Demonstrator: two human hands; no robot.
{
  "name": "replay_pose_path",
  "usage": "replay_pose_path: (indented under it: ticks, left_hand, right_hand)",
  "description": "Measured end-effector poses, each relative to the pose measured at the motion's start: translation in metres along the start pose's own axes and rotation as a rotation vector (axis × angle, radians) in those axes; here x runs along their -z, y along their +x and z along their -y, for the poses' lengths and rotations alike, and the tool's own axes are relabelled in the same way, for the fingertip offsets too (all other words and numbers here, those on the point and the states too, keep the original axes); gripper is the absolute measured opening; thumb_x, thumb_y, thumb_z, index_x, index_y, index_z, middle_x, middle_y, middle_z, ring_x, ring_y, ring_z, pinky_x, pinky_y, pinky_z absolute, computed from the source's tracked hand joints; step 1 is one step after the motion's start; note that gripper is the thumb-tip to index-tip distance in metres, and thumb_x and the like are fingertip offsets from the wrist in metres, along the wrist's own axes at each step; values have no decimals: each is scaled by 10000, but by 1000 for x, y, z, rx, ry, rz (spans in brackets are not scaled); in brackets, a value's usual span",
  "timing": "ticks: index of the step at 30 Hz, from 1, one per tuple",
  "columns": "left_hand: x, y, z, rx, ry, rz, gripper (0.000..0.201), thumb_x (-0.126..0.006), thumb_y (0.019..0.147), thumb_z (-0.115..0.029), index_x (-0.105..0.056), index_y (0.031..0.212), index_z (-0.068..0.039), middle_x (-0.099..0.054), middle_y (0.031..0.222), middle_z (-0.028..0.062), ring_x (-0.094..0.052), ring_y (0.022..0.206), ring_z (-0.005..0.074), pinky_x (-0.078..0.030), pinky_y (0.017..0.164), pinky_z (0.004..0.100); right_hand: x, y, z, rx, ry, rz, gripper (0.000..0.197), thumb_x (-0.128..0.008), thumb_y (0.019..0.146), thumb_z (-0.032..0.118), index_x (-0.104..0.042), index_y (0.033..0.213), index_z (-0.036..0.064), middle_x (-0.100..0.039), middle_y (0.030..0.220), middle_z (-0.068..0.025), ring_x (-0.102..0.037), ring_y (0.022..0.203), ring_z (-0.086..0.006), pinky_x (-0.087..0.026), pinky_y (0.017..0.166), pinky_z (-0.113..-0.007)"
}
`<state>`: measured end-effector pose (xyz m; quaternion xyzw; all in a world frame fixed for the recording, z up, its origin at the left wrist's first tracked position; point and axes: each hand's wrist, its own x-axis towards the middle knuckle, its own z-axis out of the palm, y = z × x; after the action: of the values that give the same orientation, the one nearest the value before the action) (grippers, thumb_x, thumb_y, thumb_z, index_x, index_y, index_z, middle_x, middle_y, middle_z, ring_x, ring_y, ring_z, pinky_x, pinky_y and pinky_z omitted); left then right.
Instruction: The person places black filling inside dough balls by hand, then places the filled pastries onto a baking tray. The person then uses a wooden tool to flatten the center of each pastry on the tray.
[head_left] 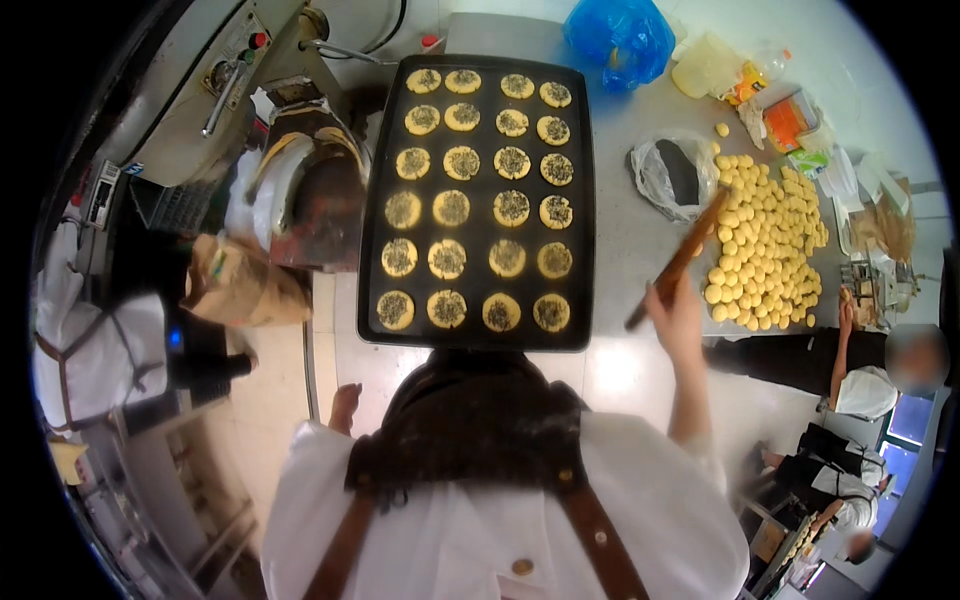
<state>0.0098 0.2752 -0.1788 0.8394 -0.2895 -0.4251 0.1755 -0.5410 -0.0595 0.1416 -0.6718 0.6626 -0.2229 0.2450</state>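
Note:
A slim brown wooden rolling pin (692, 240) is gripped in my right hand (678, 312), slanting up to the right. Its far end reaches the left edge of a large heap of yellow dough balls (765, 250) on the metal table. My left hand (345, 405) hangs low at my left side, apart from the tray; its fingers are mostly hidden. In front of me lies a black baking tray (378, 265), with rows of flat round yellow cookies (451, 208) topped with dark seeds. Several cookies have cracked edges.
A clear plastic bag (658, 178) and a blue plastic bag (620, 42) sit right of the tray. Containers and a bottle (770, 64) line the back right. Left are a machine (215, 80) and a brown paper sack (240, 285). Other people stand on both sides.

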Motion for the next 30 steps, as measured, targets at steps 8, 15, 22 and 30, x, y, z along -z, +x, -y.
replay_pose_path:
  ticks: [8, 15, 22, 30]
  left_hand:
    - [30, -33, -186, -3, -722, -160, 569, -473, 1035, -543, -656, 977, -7, -688, 744, 101, -650, 643, 149, -489, 593, 278]
    - [56, -35, -254, -449, 147, -303, 435, -578, 999, -429, -614, 804, -42, -604, 714, 233, -589, 704, 449, -472, 625, 472]
    - [88, -18, -266, -590, 548, -121, 421, -611, 943, -453, -657, 789, -64, -661, 757, 188, -639, 761, 413, -492, 656, 501]
    - [88, 31, -247, -730, 260, 227, 358, -631, 931, -381, -659, 812, -45, -653, 720, 157, -631, 671, 337, -478, 617, 441]
  right_hand:
    - [-54, 69, -102, -53, -433, 352, 448, -678, 899, 388, -603, 1134, 14, -695, 1017, -232, -669, 964, -431, -528, 833, -510]
    - [-68, 82, -130, 73, -329, 80, 460, -688, 926, 409, -613, 1076, -20, -677, 877, -210, -659, 839, -391, -520, 745, -470]
    - [-49, -10, -58, 14, 21, -65, 342, -722, 924, 298, -611, 1082, 17, -662, 806, -147, -646, 734, -310, -506, 665, -425]
    - [-132, -178, 27, -267, 473, -92, 182, -666, 987, 191, -608, 1055, 33, -641, 771, -36, -612, 663, -114, -503, 572, -268]
